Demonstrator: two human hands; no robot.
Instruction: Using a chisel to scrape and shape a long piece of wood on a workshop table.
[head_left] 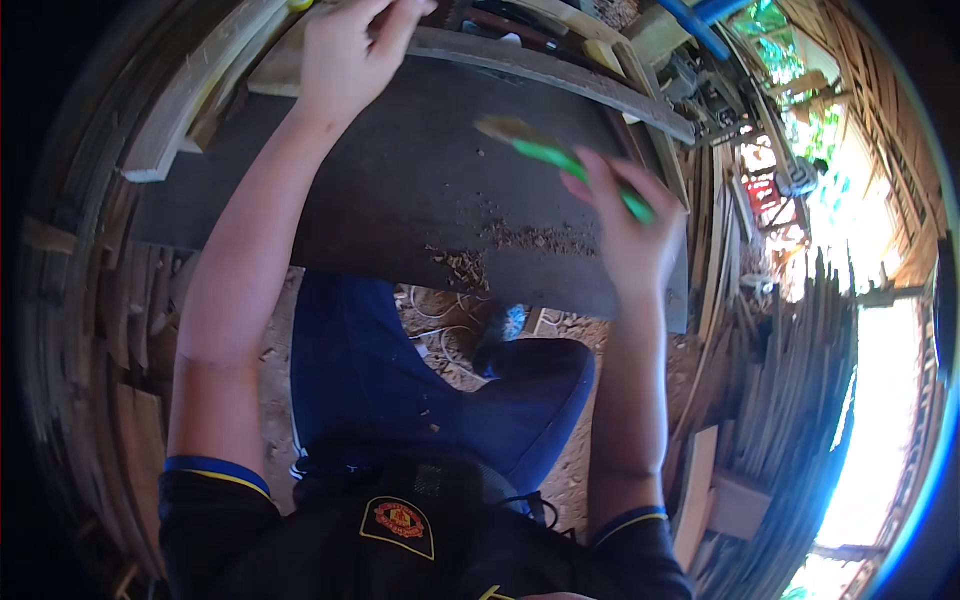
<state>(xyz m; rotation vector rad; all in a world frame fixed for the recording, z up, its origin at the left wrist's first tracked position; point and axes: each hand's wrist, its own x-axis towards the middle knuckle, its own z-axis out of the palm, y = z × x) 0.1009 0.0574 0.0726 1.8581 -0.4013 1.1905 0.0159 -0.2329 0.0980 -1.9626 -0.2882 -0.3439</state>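
Note:
My right hand (635, 215) is closed round the green handle of a paintbrush (548, 152). Its pale brown bristles point up and left, above the dark board, slightly blurred. Below the brush, wood shavings (540, 238) lie scattered over the board, with a small heap (460, 268) by its near edge. My left hand (355, 50) is reached out to the far left side, beside the wooden bar at the back. Its fingers look curled together at the picture's upper edge; whatever they may hold is hidden.
The dark flat board (390, 170) spans the space before my knees. A wooden bar (550, 70) runs along its far side, with tools behind. Thick timber pieces (200, 90) lie at the left. Stacked wood strips (790, 370) stand at the right. A blue clamp-like bar (695, 28) sits at the far right.

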